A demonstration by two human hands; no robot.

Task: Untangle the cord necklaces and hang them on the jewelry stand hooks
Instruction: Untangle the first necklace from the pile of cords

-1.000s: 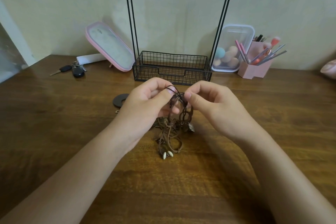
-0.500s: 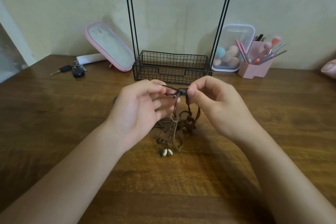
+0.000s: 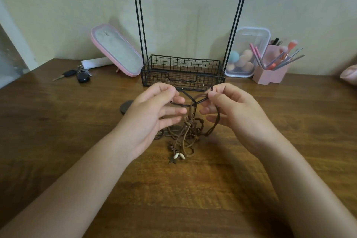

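Here, cord necklaces (image 3: pixel 188 131) are being held in a tangle over the desk (image 3: pixel 173 199), pendants (image 3: pixel 176 156) resting on the wood; one dark cord is being pinched in the grip of the left hand (image 3: pixel 150 116) and the right hand (image 3: pixel 237 110), before the jewelry stand (image 3: pixel 183 71).

Left hand (image 3: pixel 152 114) and right hand (image 3: pixel 235 110) pinch tangled cord necklaces (image 3: pixel 190 121) before the jewelry stand (image 3: pixel 183 71).

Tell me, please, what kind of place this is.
Probably a dressing table at home: the wooden table holds a jewelry stand, makeup brushes in a pink holder and makeup sponges in a clear box.
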